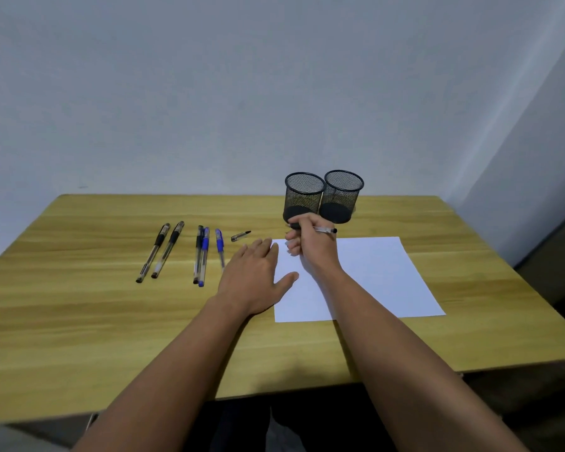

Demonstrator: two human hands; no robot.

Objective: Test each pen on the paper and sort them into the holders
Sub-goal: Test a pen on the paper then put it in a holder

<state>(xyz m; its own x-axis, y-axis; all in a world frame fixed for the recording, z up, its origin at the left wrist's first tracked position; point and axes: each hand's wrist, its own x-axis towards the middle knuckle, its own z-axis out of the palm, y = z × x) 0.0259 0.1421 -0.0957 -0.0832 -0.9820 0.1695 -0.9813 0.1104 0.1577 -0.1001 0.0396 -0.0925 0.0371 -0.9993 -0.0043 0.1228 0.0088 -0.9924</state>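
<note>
My right hand grips an uncapped clear pen over the far left corner of the white paper; its black end sticks out to the right. My left hand lies flat, fingers apart, on the paper's left edge. A black pen cap lies on the table just left of the paper. Further left lie two black pens, a black and blue pair, and another blue pen. Two black mesh holders stand side by side behind the paper, with no pens visible in them.
The wooden table stands against a grey wall. Its near edge runs across the bottom, and its right edge drops off beside a dark area at the right.
</note>
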